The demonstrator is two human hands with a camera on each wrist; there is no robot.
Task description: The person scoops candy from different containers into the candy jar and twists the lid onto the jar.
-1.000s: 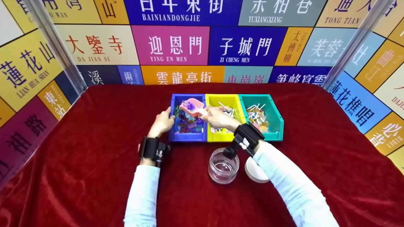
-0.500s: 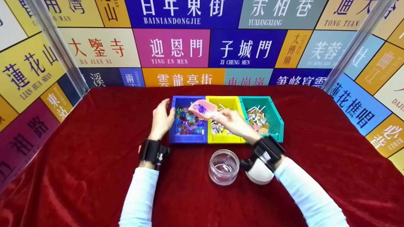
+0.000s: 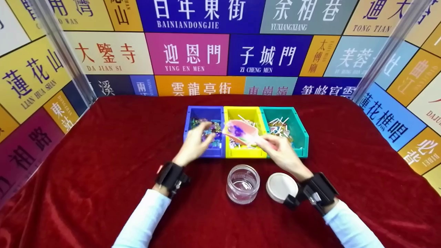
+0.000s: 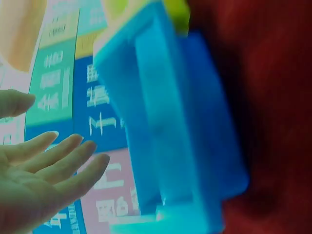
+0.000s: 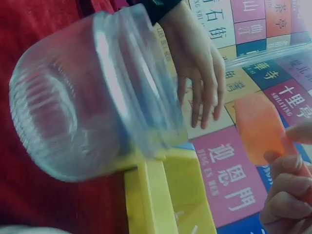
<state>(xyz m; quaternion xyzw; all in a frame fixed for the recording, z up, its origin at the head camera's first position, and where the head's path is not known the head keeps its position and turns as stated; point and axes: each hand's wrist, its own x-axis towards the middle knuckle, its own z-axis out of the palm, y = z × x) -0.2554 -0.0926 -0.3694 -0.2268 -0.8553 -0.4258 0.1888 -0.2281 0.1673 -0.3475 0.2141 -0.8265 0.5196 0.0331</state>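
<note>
My right hand [image 3: 284, 156] grips the handle of a pink scoop [image 3: 253, 129], held over the yellow bin [image 3: 245, 153]. Purple and clear bead-like pieces lie in its bowl. In the right wrist view, the fingers of my right hand [image 5: 287, 200] curl round the handle of the scoop [image 5: 258, 129]. My left hand [image 3: 194, 144] hovers over the blue bin [image 3: 207, 152] and hides part of the colourful pieces inside. The left wrist view shows the fingers of my left hand [image 4: 46, 180] extended and holding nothing. An open glass jar [image 3: 243, 187] stands in front of the bins.
Right of the jar lies a white lid [image 3: 280, 186]. The green bin [image 3: 303, 137], joined at the right of the row, contains white sticks and coloured pieces. A red cloth [image 3: 120, 151] covers the table, with a printed sign wall [image 3: 193, 53] behind.
The scoop with its purple pieces has moved right, from over the blue bin to over the yellow one. My left hand has left the blue bin's left edge and come rightward over it.
</note>
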